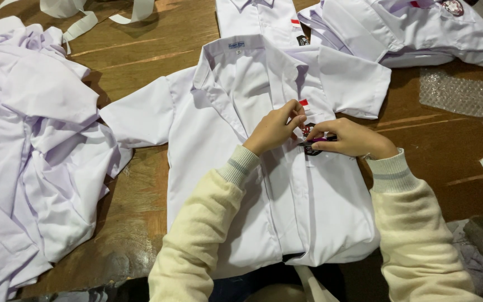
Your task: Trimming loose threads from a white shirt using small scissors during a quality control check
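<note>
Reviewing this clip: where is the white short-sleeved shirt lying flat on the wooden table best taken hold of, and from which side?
Probably at the white short-sleeved shirt's collar, from the far side: it stands raised and open, while the body lies flat and both hands, left hand and right hand, cover the chest.

A worn brown wooden surface (141,56) fills the view, its grain streaked and glossy under soft overhead light. Toward four o'clock it darkens into shadow; brighter reflections lie at eleven o'clock and seven o'clock.
</note>
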